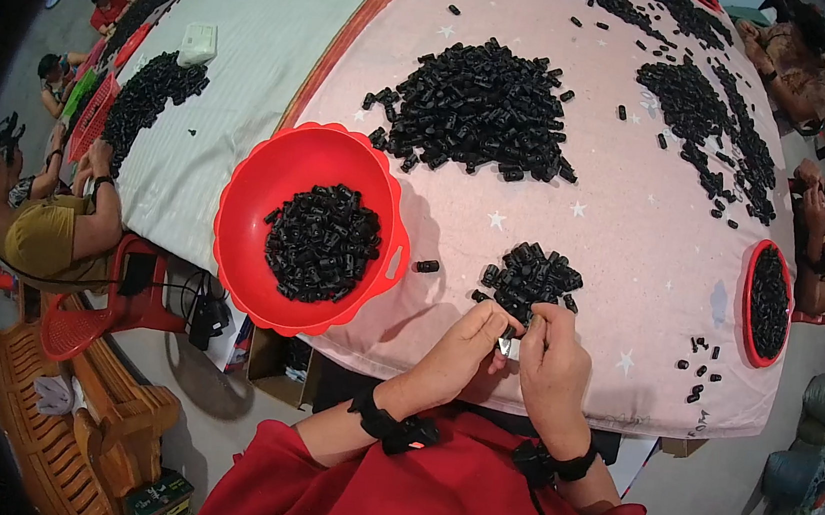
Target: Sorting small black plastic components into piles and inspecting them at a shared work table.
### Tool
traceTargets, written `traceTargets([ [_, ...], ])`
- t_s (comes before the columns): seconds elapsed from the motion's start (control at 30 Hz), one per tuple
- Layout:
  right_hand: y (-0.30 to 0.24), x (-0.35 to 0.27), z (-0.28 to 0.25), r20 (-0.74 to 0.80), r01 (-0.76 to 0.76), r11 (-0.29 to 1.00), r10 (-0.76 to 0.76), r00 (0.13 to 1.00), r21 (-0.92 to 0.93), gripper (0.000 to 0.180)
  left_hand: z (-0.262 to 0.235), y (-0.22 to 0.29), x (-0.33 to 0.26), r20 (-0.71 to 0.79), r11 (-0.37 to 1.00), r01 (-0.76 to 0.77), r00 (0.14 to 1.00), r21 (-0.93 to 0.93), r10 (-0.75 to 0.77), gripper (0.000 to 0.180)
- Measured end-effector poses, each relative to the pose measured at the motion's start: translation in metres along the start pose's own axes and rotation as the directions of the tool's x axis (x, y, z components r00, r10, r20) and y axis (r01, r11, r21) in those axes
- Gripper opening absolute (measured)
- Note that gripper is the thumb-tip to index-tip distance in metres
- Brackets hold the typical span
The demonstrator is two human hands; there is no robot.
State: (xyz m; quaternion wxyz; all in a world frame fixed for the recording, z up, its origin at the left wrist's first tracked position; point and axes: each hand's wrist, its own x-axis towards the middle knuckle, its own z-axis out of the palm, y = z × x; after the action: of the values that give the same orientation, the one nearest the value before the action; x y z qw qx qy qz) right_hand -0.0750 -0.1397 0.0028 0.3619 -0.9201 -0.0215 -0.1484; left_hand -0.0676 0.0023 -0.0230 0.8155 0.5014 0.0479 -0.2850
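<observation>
My left hand (458,355) and my right hand (556,361) meet at the table's near edge, both with fingers pinched together. A small shiny silvery piece (505,347) shows beneath the left fingertips; its kind is unclear. Something dark and tiny sits between the two hands' fingertips, mostly hidden. Just beyond them lies a small heap of short black cylindrical plastic parts (533,275). One loose black part (426,266) lies left of that heap. Further left stands a red scalloped bowl (257,186) holding many such black parts (321,248).
A larger black heap (483,109) lies farther out on the pink star-patterned cloth (618,309). More heaps spread at the far right, near a red basket (749,328). Other people (58,230) sit along both sides. A red chair (82,325) and wooden bench (43,420) stand at left.
</observation>
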Motion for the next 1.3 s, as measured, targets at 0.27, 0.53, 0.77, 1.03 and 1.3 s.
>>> traceTargets([
  [0.27,-0.001,0.001,-0.003,0.005,0.005,1.000,-0.005,1.000,-0.003,0.013,0.001,0.000,0.001,-0.003,0.999,-0.017,1.000,0.032,0.017,0.034],
  [0.53,-0.004,0.001,-0.005,0.055,-0.052,0.999,0.052,0.997,0.003,0.012,0.001,0.000,0.001,-0.001,0.999,-0.028,1.000,0.032,0.028,0.034],
  [0.77,-0.003,0.001,-0.001,0.023,-0.029,0.999,0.030,0.999,-0.018,0.012,0.001,0.000,0.002,-0.026,0.999,-0.016,1.000,0.043,0.017,0.033],
  [1.03,-0.002,0.001,0.001,-0.011,-0.039,0.999,0.039,0.999,-0.015,0.011,0.001,-0.001,0.002,-0.033,1.000,0.012,0.999,-0.005,-0.012,0.033],
  [1.3,0.011,0.006,-0.006,-0.095,-0.194,0.980,0.198,0.975,0.050,0.012,-0.003,-0.003,-0.001,-0.027,1.000,0.010,1.000,0.004,-0.010,0.034],
])
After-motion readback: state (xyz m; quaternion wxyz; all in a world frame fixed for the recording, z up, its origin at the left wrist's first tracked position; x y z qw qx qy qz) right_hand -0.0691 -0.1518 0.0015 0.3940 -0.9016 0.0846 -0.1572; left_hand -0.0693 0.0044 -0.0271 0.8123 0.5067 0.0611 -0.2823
